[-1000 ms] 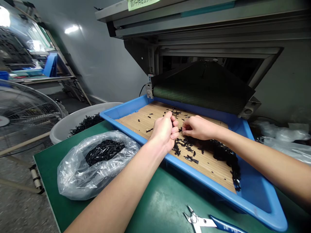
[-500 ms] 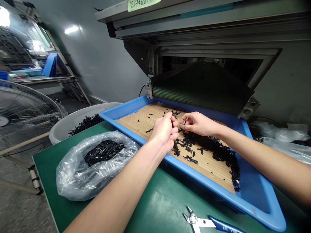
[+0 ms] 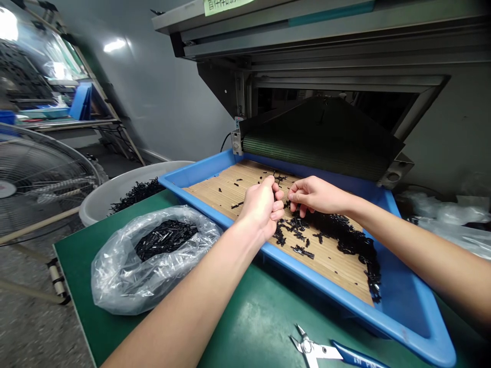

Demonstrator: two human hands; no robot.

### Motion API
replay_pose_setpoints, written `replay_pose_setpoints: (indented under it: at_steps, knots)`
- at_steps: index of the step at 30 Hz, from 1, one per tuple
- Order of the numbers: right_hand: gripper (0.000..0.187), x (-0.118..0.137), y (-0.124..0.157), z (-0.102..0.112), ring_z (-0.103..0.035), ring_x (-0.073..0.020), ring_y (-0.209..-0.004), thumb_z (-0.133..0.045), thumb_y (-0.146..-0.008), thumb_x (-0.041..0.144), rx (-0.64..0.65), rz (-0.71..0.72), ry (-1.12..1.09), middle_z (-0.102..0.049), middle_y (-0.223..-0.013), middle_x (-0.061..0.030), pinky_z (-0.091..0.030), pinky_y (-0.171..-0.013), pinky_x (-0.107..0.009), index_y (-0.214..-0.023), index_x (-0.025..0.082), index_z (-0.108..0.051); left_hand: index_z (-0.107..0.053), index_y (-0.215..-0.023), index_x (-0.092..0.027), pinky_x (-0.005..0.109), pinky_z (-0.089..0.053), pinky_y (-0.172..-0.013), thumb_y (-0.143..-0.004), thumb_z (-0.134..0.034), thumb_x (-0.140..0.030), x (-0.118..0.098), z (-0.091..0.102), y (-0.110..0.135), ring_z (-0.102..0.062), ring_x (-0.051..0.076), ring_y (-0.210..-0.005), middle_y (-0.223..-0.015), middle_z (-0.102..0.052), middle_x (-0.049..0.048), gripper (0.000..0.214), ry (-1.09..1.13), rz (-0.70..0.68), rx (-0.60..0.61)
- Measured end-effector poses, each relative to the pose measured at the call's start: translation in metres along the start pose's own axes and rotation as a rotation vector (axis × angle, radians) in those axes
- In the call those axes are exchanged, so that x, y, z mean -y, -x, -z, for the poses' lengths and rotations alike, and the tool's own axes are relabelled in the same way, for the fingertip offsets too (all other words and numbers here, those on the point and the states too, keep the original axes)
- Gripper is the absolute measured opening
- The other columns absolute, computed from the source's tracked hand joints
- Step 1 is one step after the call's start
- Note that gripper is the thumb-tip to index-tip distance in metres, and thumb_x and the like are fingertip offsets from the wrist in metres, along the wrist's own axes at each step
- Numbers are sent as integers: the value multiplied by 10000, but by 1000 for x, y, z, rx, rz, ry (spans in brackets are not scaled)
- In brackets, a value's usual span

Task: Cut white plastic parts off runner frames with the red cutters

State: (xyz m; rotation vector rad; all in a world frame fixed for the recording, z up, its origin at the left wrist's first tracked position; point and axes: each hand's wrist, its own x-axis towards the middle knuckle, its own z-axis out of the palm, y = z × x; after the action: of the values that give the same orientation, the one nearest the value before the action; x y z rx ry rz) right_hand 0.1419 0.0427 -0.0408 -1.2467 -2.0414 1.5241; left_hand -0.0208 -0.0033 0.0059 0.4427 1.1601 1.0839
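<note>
Over a blue tray [image 3: 307,266] lined with corrugated cardboard [image 3: 215,188], both my hands are close together. My left hand [image 3: 264,204] is curled closed, and whatever lies inside its fingers is hidden. Just right of it, my right hand [image 3: 312,195] has thumb and fingertips pinched together; I cannot make out what they hold. Small black plastic parts [image 3: 345,235] are heaped below and right of the right hand, with loose ones scattered on the cardboard. A clear plastic bag [image 3: 115,281] left of my left forearm holds many similar black pieces [image 3: 166,239].
Blue-handled side cutters [image 3: 310,347] lie open on the green table [image 3: 245,317] near the front. A white tub [image 3: 90,204] with black pieces stands at left, beside a fan [image 3: 34,179]. A conveyor belt end [image 3: 314,153] overhangs the tray's back edge.
My right hand has shifted slightly right and its fingertips have drawn closer together. The left hand stays curled in nearly the same place.
</note>
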Motion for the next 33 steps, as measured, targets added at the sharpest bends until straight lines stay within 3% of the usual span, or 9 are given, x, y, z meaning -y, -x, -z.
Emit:
replay_pose_setpoints:
  at_steps: [4,9,15,19,23,25,29,33]
  knots:
    - [318,-5,-3,2,-539,-110,-513,-605,-884,465,-88,81,113,-655,-683,-14,-391,-496,-229,-836,153,-645,-428,-734,-189,151,-133,-332,-963,-480,-264,1,1,-1,-260,29,-354,-572,-415,-52,246,0,-3,2]
    - [441,-11,-6,5,-414,-109,-594,-668,-812,593,-153,139,242,-538,-619,20,-316,-546,-248,-792,160,-747,-426,-733,-188,153,-131,-338,-962,-472,-259,1,1,-1,-270,31,-359,-574,-420,-47,243,-5,-8,-2]
    - [433,-8,-3,5,-384,-108,-596,-636,-840,582,-196,106,291,-513,-613,28,-290,-559,-264,-802,172,-770,-424,-727,-189,155,-128,-337,-962,-479,-269,1,1,0,-261,30,-359,-573,-410,-48,254,-9,-7,-1]
    - [376,-9,-5,3,-453,-118,-604,-662,-829,536,-219,93,287,-575,-630,25,-333,-572,-262,-801,177,-773,-424,-727,-190,152,-131,-336,-964,-473,-265,1,0,1,-255,30,-359,-571,-411,-48,254,-16,-6,-9]
    - [336,-13,-10,-1,-613,-165,-772,-656,-844,438,-175,162,121,-711,-901,-18,-461,-684,-254,-1044,187,-755,-420,-719,-190,158,-123,-336,-969,-463,-266,0,0,0,-250,30,-357,-568,-403,-50,265,-19,-8,0]
    - [330,-11,-9,0,-641,-179,-866,-664,-838,379,-155,185,156,-723,-990,-22,-480,-760,-261,-1110,206,-736,-419,-720,-188,157,-126,-339,-974,-449,-262,0,0,0,-247,28,-357,-567,-401,-52,267,-18,-7,2]
    - [168,-2,1,3,-613,-149,-705,-694,-815,356,58,137,334,-703,-763,17,-445,-647,-246,-837,204,-760,-429,-729,-187,158,-137,-340,-965,-468,-267,1,1,0,-263,30,-359,-578,-413,-50,252,-20,-12,-1]
    - [131,4,8,2,-582,-130,-640,-731,-790,336,225,143,367,-679,-693,33,-415,-593,-237,-782,207,-752,-426,-723,-187,160,-126,-339,-961,-478,-268,1,1,-1,-262,30,-363,-582,-414,-48,257,-19,-10,-3]
